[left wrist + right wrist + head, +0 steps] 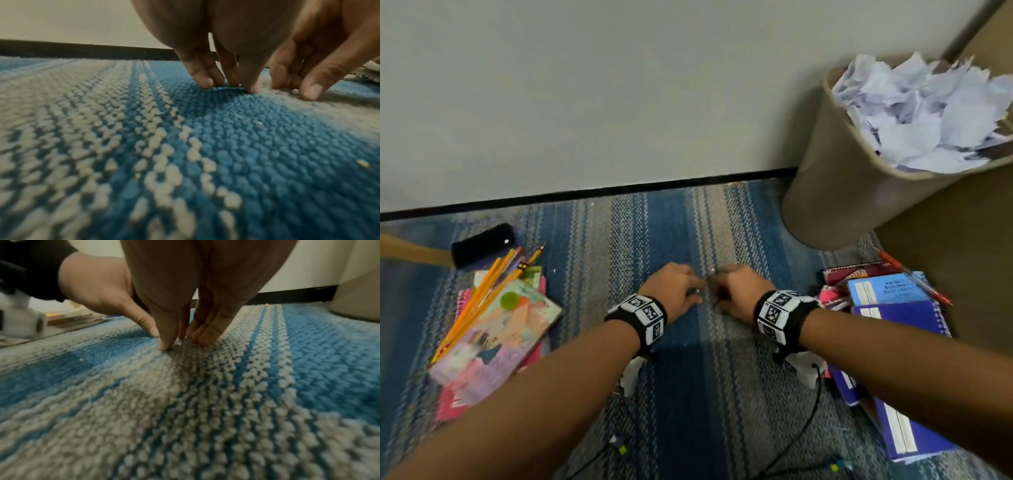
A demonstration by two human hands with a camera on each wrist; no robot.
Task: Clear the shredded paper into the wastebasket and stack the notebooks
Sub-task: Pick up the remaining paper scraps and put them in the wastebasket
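My left hand (697, 291) and right hand (717, 291) are side by side on the blue and grey striped carpet (688, 394), fingertips down on the pile. The left wrist view shows my left hand (230, 86) touching the carpet with straight fingers. A tiny white paper crumb (295, 91) lies between the right hand's thumb and fingers. In the right wrist view my right hand (180, 342) shows nothing gripped. The tan wastebasket (835, 192) at the back right brims with shredded paper (924, 113). Blue and purple notebooks (900, 315) lie scattered to the right. A colourful book (500, 332) tops pink notebooks (452, 404) on the left.
Yellow pencils (486, 294) lie across the left pile, with a black case (479, 245) behind them. A red pen (914, 277) rests on the right notebooks. Brown furniture (962, 274) stands at the right beside the wastebasket. The wall runs along the back. Thin black cables (804, 428) trail under my arms.
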